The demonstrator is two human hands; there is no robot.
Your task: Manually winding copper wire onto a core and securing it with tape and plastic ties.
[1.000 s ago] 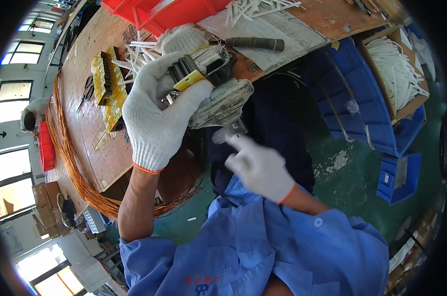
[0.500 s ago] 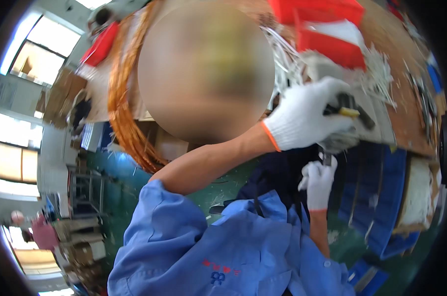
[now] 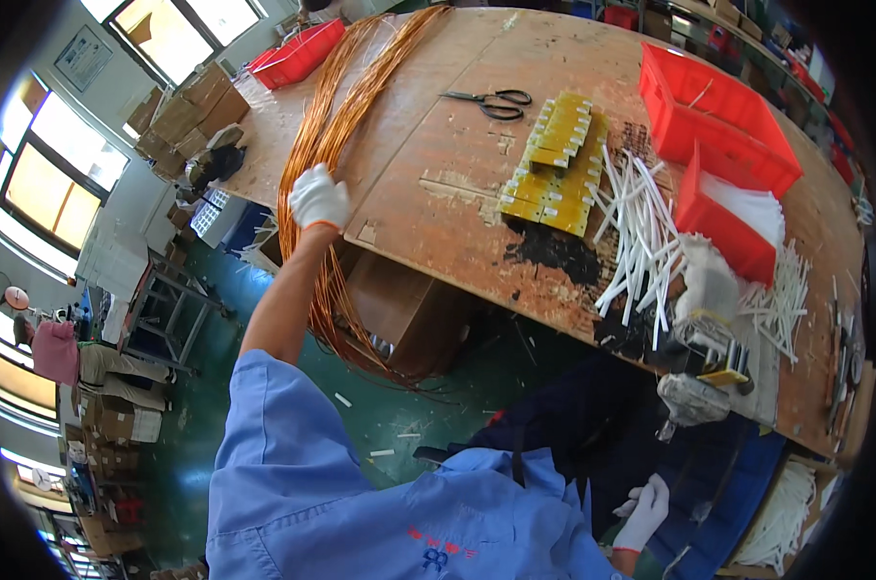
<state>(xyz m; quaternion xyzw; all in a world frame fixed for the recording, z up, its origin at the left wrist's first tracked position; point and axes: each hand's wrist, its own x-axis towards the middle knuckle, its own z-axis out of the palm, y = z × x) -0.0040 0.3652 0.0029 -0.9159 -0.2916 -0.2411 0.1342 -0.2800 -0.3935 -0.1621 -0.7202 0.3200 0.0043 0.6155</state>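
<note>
Left hand (image 3: 319, 200), 10 o'clock: curled at orange wires (image 3: 330, 135), pinch unclear | right hand (image 3: 645, 512), 5 o'clock: half-spread, empty | apparently picking wire; next needs strand separated

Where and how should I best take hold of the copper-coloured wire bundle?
Probably grip the wire bundle near the front edge of the table, coming from above on the person's side, fingers wrapped across the strands. There, by the left hand, its two groups run together as one band; farther back they separate, and below the edge they hang and fan out.
</note>
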